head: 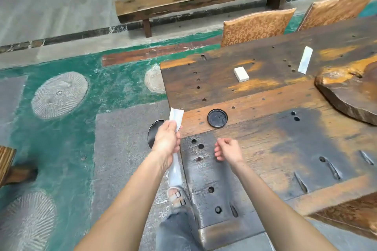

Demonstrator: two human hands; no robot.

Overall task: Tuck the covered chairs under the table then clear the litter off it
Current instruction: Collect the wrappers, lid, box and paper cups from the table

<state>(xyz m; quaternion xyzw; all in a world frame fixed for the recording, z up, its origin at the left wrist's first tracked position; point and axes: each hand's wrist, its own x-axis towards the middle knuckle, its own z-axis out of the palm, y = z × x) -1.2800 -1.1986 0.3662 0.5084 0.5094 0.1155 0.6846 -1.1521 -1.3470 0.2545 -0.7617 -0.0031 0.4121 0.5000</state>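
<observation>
My left hand (166, 140) grips a long white paper wrapper (176, 115) just off the left edge of the heavy wooden table (265, 128); the wrapper sticks out above the fist and hangs below it. My right hand (228, 150) hovers over the dark near part of the table, fingers loosely curled, holding nothing. On the table lie a black round lid (217, 118), a small white box (241, 74) and a white paper strip (305, 59). Two chairs in patterned orange covers (255, 27) (334, 9) stand pushed against the far side.
A wooden slab (350, 96) rests on the table at right. A dark round bin opening (153, 134) sits on the floor beside my left hand. A long wooden bench (204, 0) stands beyond. My sandalled foot (177, 195) is next to the table's edge.
</observation>
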